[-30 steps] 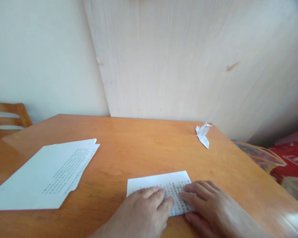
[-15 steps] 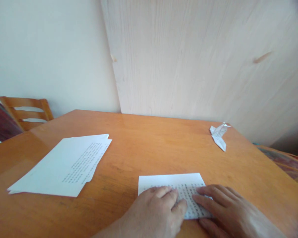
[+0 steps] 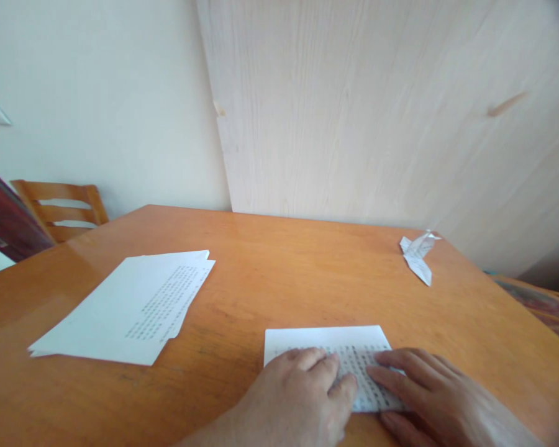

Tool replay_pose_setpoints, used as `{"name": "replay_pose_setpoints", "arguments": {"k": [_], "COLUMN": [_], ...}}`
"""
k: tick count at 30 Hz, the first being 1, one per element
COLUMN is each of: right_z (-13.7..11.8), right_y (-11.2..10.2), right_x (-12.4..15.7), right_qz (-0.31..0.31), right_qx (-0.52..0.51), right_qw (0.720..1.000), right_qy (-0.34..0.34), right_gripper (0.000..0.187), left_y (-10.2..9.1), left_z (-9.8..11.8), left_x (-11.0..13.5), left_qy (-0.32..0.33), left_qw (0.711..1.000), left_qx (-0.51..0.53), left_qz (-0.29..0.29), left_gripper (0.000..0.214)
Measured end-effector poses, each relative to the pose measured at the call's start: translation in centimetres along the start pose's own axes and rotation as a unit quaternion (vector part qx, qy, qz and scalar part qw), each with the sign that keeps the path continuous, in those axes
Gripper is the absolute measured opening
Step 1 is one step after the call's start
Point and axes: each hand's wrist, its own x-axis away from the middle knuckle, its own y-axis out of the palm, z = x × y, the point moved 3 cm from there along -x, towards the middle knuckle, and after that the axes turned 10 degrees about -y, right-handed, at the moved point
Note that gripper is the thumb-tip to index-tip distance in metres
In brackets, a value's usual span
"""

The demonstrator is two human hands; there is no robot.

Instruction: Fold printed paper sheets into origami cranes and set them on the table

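A sheet of printed paper (image 3: 363,357), which looks folded, lies on the table in front of me. My left hand (image 3: 302,385) rests palm down over its left part, fingers lying on the surface and slightly bent. Across the right edge lies my right hand (image 3: 428,388), with its fingers apart on the print and its thumb by the near right corner. Both hands cover parts of the paper, so its side edges are partly hidden. Neither hand lifts it from the table.
A stack of printed sheets (image 3: 121,304) lies on the left of the wooden table (image 3: 261,267). Near the far right corner sits a folded paper figure (image 3: 418,254). A wooden chair (image 3: 69,214) stands beyond the left edge, and a pale wood panel (image 3: 330,124) rises behind the table.
The whole view has shifted slightly, so everything appears a little further right. Both hands keep about the same place on the paper.
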Motion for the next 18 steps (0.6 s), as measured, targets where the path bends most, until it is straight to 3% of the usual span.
{"name": "replay_pose_setpoints", "arguments": {"k": [18], "right_z": [0.53], "right_y": [0.50], "right_x": [0.51], "right_qz": [-0.011], "right_qx": [-0.019], "right_qw": [1.000], "right_qy": [0.018], "right_gripper": [0.037], "left_y": [-0.61], "left_z": [0.38], "left_x": [-0.13], "left_qy": [-0.011], "left_qw": [1.000], "left_qx": [-0.012], "left_qz": [-0.010], "left_gripper": [0.030]}}
